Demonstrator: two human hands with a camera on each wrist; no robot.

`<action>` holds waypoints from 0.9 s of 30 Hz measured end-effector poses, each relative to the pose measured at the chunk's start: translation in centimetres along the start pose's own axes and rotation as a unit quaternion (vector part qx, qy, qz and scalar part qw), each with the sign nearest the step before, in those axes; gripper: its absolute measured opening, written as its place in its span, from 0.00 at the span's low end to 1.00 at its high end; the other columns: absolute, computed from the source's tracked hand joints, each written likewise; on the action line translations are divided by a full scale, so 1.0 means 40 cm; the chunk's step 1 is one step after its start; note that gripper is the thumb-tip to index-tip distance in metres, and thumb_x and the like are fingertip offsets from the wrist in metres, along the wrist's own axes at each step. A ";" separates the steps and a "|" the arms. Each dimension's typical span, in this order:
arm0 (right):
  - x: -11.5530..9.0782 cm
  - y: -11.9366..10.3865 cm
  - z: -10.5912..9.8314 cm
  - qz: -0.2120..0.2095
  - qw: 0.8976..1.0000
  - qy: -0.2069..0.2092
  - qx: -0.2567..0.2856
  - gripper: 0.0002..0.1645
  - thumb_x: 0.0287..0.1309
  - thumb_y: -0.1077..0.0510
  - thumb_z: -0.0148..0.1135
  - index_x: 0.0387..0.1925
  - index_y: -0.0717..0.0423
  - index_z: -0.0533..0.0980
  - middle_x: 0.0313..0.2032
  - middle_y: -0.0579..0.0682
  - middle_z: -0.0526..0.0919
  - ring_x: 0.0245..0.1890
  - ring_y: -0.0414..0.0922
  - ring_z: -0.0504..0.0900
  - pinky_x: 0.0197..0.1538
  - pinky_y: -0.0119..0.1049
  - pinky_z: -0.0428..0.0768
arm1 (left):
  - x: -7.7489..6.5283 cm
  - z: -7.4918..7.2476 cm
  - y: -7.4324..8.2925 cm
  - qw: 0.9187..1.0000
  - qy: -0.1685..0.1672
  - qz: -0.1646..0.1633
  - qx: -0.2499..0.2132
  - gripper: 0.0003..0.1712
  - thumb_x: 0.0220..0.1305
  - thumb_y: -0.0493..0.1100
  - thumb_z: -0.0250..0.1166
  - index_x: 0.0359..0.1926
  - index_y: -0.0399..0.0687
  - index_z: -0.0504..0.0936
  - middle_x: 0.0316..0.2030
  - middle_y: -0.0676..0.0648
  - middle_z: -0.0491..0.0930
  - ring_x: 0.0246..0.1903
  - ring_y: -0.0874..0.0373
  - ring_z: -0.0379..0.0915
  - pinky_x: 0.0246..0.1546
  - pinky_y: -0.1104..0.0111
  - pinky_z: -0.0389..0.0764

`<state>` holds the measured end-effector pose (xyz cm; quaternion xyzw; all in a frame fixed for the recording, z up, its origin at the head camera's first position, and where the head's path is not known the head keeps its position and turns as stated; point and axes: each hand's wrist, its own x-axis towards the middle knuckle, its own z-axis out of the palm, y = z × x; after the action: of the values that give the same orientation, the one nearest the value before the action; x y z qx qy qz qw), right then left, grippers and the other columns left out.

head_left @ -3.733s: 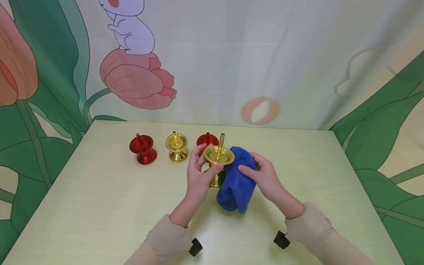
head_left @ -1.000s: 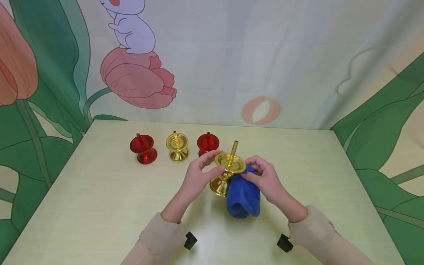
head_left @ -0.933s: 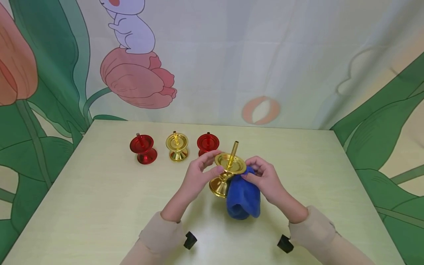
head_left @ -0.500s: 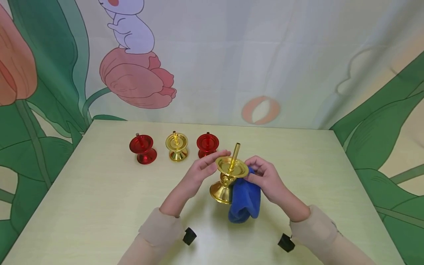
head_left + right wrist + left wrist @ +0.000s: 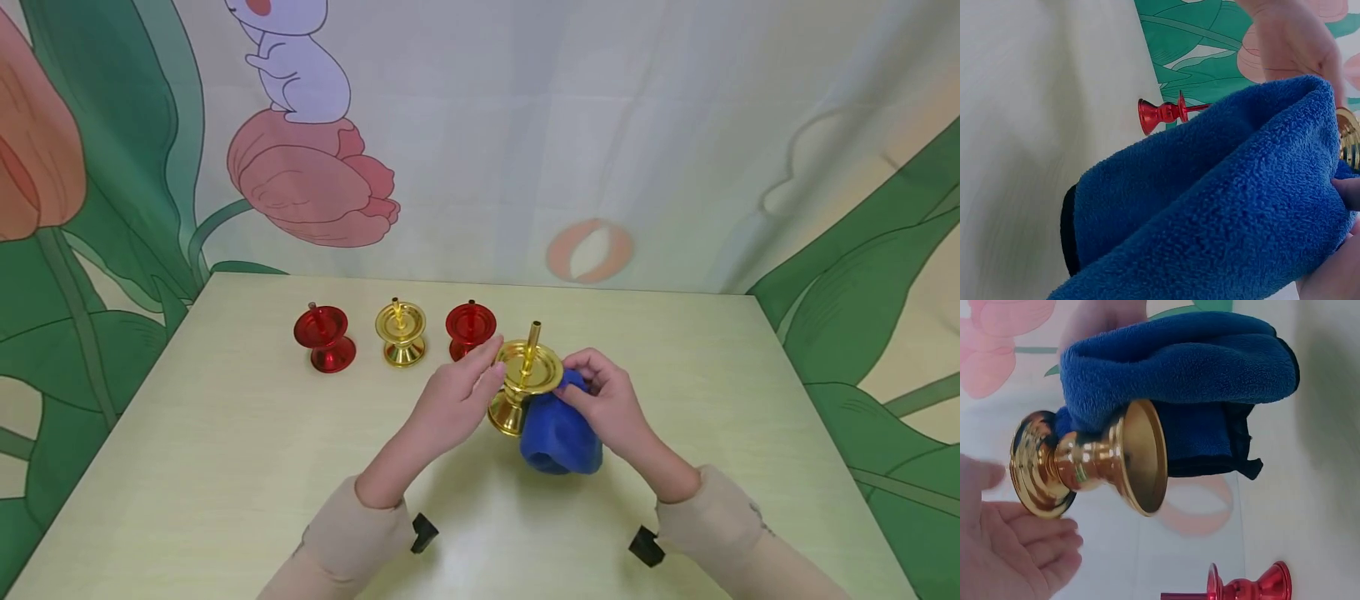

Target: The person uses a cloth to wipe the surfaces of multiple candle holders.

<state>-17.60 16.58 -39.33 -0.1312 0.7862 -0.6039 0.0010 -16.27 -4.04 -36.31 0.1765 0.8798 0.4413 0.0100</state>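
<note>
A gold candlestick (image 5: pixel 529 367) is held upright above the table, its base clear of the tabletop. My right hand (image 5: pixel 606 398) pinches a folded blue microfibre cloth (image 5: pixel 561 433) against the candlestick's right side, just under the dish. In the left wrist view, the blue cloth (image 5: pixel 1179 362) wraps behind the stem of the gold candlestick (image 5: pixel 1085 459). My left hand (image 5: pixel 453 396) lies at the left of the dish, its fingers extended and not gripping; slight contact with the rim cannot be told. The right wrist view has the cloth (image 5: pixel 1229 200) covering most of the candlestick.
Behind, in a row on the pale table (image 5: pixel 225 467), stand a red candlestick (image 5: pixel 322 333), a smaller-looking gold one (image 5: pixel 401 329) and another red candlestick (image 5: pixel 471 325). The last is close behind my left fingertips. A printed curtain (image 5: pixel 480 150) hangs at the table's back edge.
My left hand has let go of the dish and its fingers have straightened. The gold candlestick and cloth have shifted right, and the right hand keeps its hold on the cloth.
</note>
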 end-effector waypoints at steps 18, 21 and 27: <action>-0.016 0.006 0.016 -0.070 0.989 0.015 -0.126 0.10 0.48 0.72 0.57 0.33 0.62 0.68 0.41 0.59 0.81 0.46 0.50 0.79 0.50 0.46 0.75 | 0.023 0.057 -0.003 0.989 0.051 -0.037 0.135 0.42 0.41 0.69 0.62 0.50 0.44 0.72 0.41 0.49 0.79 0.36 0.56 0.76 0.32 0.68 0.76; -0.016 0.007 0.009 -0.046 0.995 0.000 -0.086 0.10 0.49 0.72 0.57 0.32 0.63 0.67 0.40 0.60 0.81 0.45 0.44 0.79 0.49 0.37 0.76 | 0.029 0.054 -0.013 0.991 0.042 -0.025 0.122 0.35 0.40 0.69 0.63 0.44 0.50 0.74 0.31 0.54 0.78 0.29 0.61 0.74 0.24 0.73 0.71; -0.011 0.016 -0.011 -0.025 0.999 -0.041 -0.013 0.09 0.50 0.73 0.54 0.32 0.66 0.64 0.41 0.66 0.79 0.42 0.29 0.76 0.46 0.24 0.73 | 0.034 0.041 -0.030 0.997 -0.006 -0.011 0.082 0.37 0.38 0.68 0.65 0.48 0.54 0.74 0.31 0.56 0.79 0.29 0.64 0.73 0.24 0.75 0.72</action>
<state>-17.39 17.24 -39.88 -0.1750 0.7900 -0.5873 0.0161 -17.60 -3.00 -38.06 0.1695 0.9148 0.3665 0.0060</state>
